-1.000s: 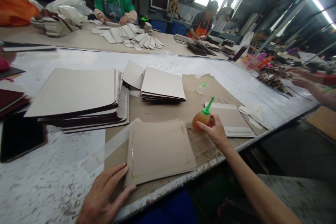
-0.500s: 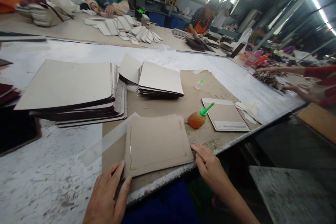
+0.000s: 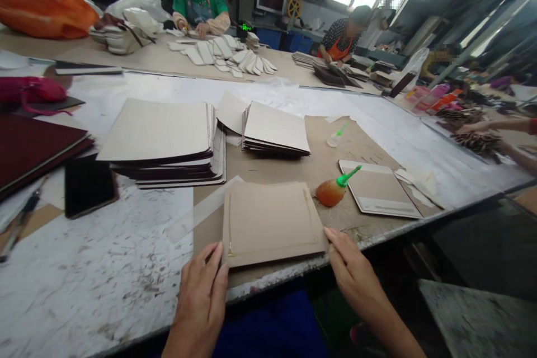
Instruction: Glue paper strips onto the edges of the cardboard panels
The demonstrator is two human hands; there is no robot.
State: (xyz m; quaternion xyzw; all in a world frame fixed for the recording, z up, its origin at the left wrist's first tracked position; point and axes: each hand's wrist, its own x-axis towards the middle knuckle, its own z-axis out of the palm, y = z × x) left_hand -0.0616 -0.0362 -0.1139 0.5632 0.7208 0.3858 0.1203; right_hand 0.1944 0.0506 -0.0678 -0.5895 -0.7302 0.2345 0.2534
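A beige cardboard panel (image 3: 268,224) with thin, shiny lines of glue near its edges lies in front of me at the table's near edge. My left hand (image 3: 201,291) grips its left edge, thumb at the near corner. At the right edge, the fingers of my right hand (image 3: 352,260) pinch the panel near its near corner; their tips are partly hidden. Just beyond the right edge rests a squeeze bottle (image 3: 330,193) of amber liquid with a green nozzle. To its right lies another board (image 3: 384,187) with pale strips along two sides.
Left of centre is a thick stack of pale boards (image 3: 159,128), with a smaller stack (image 3: 277,126) beside it. A phone (image 3: 89,184), a pen (image 3: 25,212) and maroon boards (image 3: 37,145) lie at left. A clear bottle (image 3: 335,139) lies further back. Co-workers sit across the table.
The view has swung left, bringing the phone, pen and maroon boards into sight. Both hands remain at the panel's sides, and my right fingers now close on its right edge.
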